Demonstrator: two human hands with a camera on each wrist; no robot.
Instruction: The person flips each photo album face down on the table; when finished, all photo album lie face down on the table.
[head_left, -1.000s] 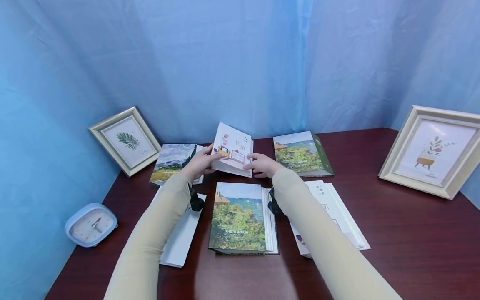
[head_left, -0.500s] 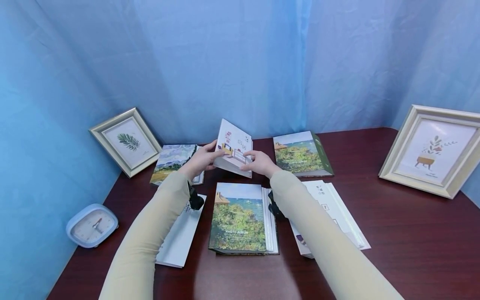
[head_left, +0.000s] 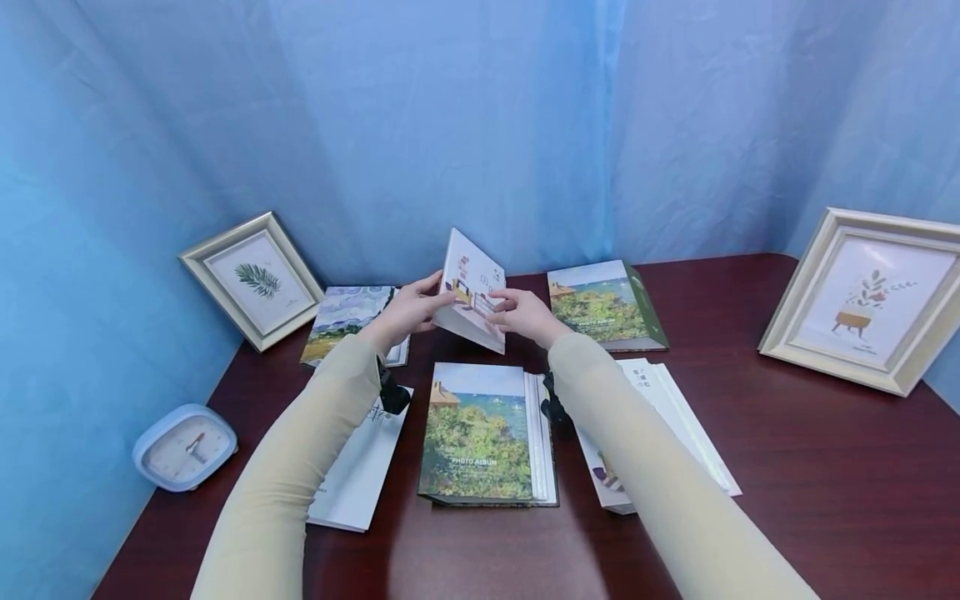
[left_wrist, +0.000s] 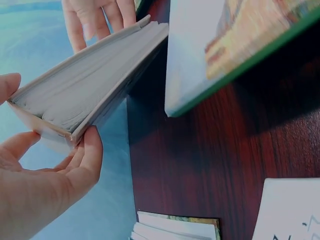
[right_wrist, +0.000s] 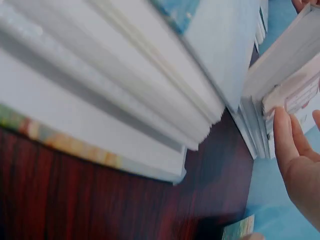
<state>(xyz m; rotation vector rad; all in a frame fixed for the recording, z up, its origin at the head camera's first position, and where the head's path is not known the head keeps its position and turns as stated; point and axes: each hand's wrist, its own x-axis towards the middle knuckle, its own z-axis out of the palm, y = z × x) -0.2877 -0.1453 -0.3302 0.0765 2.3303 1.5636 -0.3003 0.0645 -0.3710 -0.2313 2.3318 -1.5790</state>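
A white photo album (head_left: pixel 476 292) with small pink and yellow drawings stands tilted at the back middle of the table, its left side raised. My left hand (head_left: pixel 411 312) grips it by the spine, thumb on the front cover and fingers behind the back cover, as the left wrist view shows. My right hand (head_left: pixel 525 315) touches the front cover near its right edge with extended fingertips (right_wrist: pixel 283 131). The bottom edges of the pages (left_wrist: pixel 75 92) face the left wrist camera. In front lies a photo album with a green landscape cover (head_left: pixel 480 442).
Another landscape album (head_left: pixel 603 304) lies at the back right, a painted-cover album (head_left: pixel 348 317) at the back left. White albums lie under the left forearm (head_left: pixel 360 475) and right forearm. Picture frames (head_left: pixel 258 283) stand on both sides. A blue clock (head_left: pixel 185 447) sits left.
The white album has tipped further up, its left spine side rising and moving slightly right with my left hand. My right hand's fingers stay against the cover. The other albums remain still.
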